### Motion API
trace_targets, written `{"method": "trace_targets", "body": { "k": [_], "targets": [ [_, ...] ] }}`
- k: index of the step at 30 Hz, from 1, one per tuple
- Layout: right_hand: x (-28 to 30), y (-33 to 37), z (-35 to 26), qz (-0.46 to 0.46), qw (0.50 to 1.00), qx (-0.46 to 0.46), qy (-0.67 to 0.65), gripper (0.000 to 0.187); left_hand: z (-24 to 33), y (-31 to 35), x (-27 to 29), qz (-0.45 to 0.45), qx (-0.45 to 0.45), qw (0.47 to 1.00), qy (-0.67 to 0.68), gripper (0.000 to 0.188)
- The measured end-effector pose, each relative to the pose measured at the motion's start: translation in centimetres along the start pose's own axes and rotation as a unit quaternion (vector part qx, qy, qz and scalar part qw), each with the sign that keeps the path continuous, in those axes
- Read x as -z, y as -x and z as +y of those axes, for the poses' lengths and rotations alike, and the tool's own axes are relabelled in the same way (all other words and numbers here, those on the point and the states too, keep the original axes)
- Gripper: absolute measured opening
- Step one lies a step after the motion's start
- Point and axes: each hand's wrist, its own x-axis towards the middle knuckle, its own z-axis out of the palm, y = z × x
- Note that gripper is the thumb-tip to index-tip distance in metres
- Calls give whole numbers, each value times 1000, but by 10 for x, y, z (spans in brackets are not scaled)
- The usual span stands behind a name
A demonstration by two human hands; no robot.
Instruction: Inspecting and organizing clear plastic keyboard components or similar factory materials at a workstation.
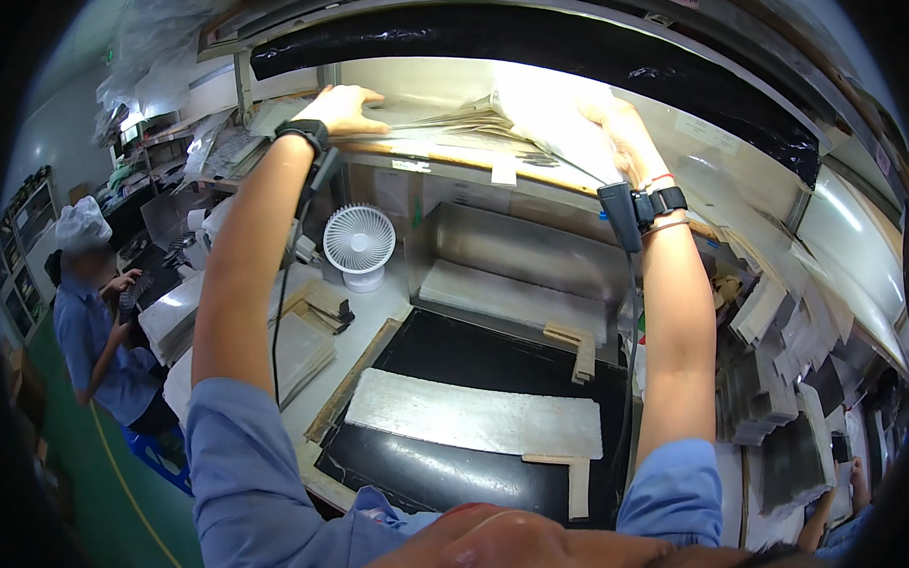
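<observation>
On the raised shelf ahead of me lies a stack of thin, pale flexible sheets, its edges fanned out. At the stack's left end is my left hand, thumb and fingers spread apart with nothing between them. My right hand is at the right end, closed on the raised end of white sheets. Strong lamp glare washes out that end and part of the fingers. Below, on a black work mat, rests a long silvery-white plate, with an L-shaped strip at its near right corner.
A small white fan stands left of a metal box-like recess. Another L-shaped piece lies by the recess. Stacked plates crowd the right side. A co-worker sits at the left. A black-wrapped bar hangs above the shelf.
</observation>
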Motion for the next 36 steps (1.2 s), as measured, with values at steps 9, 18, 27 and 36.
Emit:
{"method": "trace_targets", "body": {
  "k": [9, 18, 27, 36],
  "targets": [
    [-57, 83, 20, -104, 701, 361, 606, 31, 5, -11, -22, 65, -92, 982, -154, 42],
    [-55, 87, 28, -96, 669, 421, 605, 39, 6, -40, -49, 35, -10, 989, -143, 24],
    [-57, 85, 24, -69, 681, 413, 601, 39, 23, -47, -17, 275, -14, 935, -224, 19],
    [-57, 82, 27, -77, 677, 419, 599, 29, -40, -18, 3, 198, 90, 933, -286, 30]
  ]
}}
